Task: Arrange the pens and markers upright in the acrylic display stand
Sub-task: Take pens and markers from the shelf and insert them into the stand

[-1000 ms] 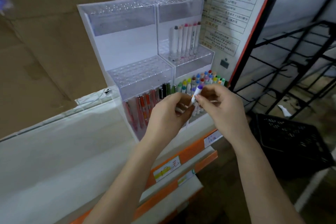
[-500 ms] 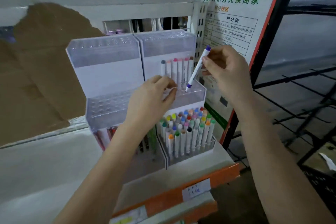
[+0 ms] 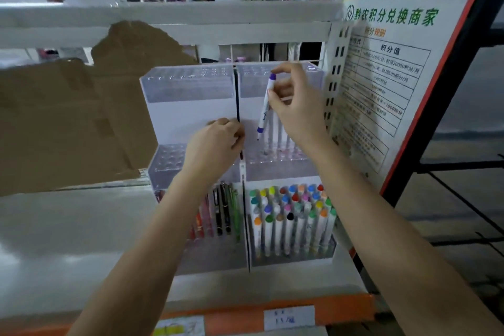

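Observation:
A tiered acrylic display stand (image 3: 191, 90) stands on a white shelf. My right hand (image 3: 296, 106) pinches a white marker with a purple cap (image 3: 266, 106), nearly upright, its tip just above the middle tier's holes (image 3: 275, 157). A few markers (image 3: 281, 131) stand in that tier behind it. My left hand (image 3: 215, 144) rests with curled fingers against the stand's centre divider at the middle tier; whether it holds anything is hidden. The bottom right tier holds several coloured-cap markers (image 3: 291, 215). The bottom left tier holds several pens (image 3: 223, 210).
A brown cardboard sheet (image 3: 68, 117) leans behind the shelf at left. At right hangs a printed poster (image 3: 381, 84), beside it a black metal rack (image 3: 450, 172). The shelf front has an orange price strip (image 3: 341, 311). An upper shelf board (image 3: 163, 19) runs overhead.
The view rose from the lower tiers. My right hand lifted the purple-capped marker from in front of the bottom tier and swung it upright over the middle tier. My left hand moved to the divider.

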`<state>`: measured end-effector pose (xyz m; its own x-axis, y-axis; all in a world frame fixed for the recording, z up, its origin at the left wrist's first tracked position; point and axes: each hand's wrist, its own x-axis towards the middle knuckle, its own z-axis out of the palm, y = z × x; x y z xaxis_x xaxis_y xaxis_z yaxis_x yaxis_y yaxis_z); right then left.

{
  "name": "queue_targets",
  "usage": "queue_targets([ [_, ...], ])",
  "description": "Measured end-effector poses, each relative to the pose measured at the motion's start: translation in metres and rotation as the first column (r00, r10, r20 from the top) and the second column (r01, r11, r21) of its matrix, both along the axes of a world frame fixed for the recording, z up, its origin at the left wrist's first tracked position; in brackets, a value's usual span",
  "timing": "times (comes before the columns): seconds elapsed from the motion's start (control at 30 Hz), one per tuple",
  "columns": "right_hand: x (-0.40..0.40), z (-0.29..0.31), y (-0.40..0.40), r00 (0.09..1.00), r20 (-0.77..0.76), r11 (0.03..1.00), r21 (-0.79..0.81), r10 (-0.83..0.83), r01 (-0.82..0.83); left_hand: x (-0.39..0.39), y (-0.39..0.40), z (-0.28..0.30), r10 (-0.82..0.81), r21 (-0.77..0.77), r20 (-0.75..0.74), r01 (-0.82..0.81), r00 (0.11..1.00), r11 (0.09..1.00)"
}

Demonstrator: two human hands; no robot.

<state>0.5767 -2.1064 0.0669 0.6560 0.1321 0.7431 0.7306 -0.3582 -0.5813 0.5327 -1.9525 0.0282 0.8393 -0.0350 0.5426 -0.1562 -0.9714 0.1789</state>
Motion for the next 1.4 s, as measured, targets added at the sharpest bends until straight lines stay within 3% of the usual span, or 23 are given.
queue_targets([
  [0.23, 0.008, -0.010, 0.004, 0.999, 0.043, 0.980, -0.194, -0.028, 0.036, 0.004, 0.001, -0.007, -0.014, -0.037, 0.058, 0.016, 0.998, 0.999],
  [0.43, 0.017, -0.023, 0.014, 0.958, 0.252, 0.893, -0.389, -0.133, 0.227, 0.006, 0.004, -0.012, -0.039, -0.072, 0.092, 0.046, 0.995, 0.996],
  [0.9, 0.014, -0.022, 0.019, 0.926, 0.323, 0.853, -0.408, -0.198, 0.325, 0.002, 0.011, -0.009, -0.053, -0.064, 0.040, 0.055, 0.998, 0.996],
  [1.13, -0.007, -0.013, 0.047, 0.919, 0.369, 0.881, -0.378, -0.139, 0.285, -0.025, 0.054, 0.003, 0.018, 0.082, 0.120, -0.028, 0.993, 0.996],
  [1.4, -0.070, -0.031, 0.163, 0.938, 0.329, 0.902, -0.430, 0.108, 0.047, -0.089, 0.154, -0.003, 0.236, 0.124, 0.139, -0.254, 0.962, 0.959],
])
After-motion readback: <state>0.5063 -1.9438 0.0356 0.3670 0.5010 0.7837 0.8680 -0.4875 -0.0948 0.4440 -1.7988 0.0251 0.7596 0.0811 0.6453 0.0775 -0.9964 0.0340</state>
